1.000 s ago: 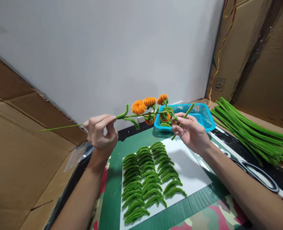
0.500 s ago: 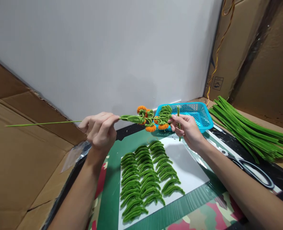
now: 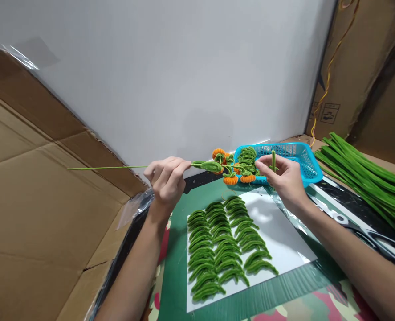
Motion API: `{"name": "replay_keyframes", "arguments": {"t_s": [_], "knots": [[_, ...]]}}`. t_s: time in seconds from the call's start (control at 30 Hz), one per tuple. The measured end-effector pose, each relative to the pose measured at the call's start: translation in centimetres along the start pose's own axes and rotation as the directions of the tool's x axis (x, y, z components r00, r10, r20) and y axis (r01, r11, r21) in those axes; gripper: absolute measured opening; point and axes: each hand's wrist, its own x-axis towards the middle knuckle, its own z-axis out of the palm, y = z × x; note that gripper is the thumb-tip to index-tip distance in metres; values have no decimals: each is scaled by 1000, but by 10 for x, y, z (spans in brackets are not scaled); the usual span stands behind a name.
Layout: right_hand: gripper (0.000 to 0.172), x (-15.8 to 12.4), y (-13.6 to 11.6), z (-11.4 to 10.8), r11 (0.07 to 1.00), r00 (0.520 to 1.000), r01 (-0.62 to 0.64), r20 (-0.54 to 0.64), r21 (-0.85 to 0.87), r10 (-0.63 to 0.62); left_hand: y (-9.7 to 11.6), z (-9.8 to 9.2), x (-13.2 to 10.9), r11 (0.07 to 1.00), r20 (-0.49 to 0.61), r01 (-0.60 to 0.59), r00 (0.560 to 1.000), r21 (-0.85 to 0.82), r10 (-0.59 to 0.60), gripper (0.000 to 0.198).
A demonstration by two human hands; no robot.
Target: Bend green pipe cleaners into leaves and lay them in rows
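Left of the left hand lies flattened cardboard (image 3: 33, 200), and over it the bare wire end of the flower stem (image 3: 100, 167) reaches well beyond the knuckles. The left hand (image 3: 167, 180) is closed in a pinch, thumb and fingers gripping the stem. The stem runs nearly level with its long axis left to right: the wire tip points left and the flowered end points right, toward the other hand. Below and between both hands, rows of curved green leaves (image 3: 224, 240) lie on a white sheet (image 3: 284, 240) over a green mat (image 3: 175, 267). The orange blossoms (image 3: 230, 179) hang between the two hands, in front of the blue basket (image 3: 304, 156), which also stands behind the right hand. The right hand (image 3: 284, 178) is partly curled, its fingertips at the stem's leafy end, and it pinches a short green pipe-cleaner piece (image 3: 274, 159) that stands upright. Right of that hand lies a bundle of long green pipe cleaners (image 3: 367, 178). Scissors (image 3: 342, 219) lie just beside the forearm, only partly in view.
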Motion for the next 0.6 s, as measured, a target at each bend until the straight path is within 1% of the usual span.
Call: {"name": "replay_keyframes", "arguments": {"t_s": [0.13,0.3,0.4,0.5,0.6], "knots": [[23,-2,-1,1,997,998,66,-10,-34,-67,1,-1,7,999,-45,-32,998,36,33,22],[22,-2,-5,2,995,993,96,-66,-28,-97,1,-1,12,998,-95,-42,994,54,47,21],[23,-3,-7,1,993,991,113,-73,-30,-115,-1,-1,10,998,-86,-39,995,51,44,20],[20,-4,-9,1,992,989,116,-89,-47,-120,-2,-1,8,998,-79,-32,996,45,36,19],[19,-5,-9,1,990,988,107,-105,-89,-116,-4,-2,6,1000,-59,-2,998,31,4,17]]}}
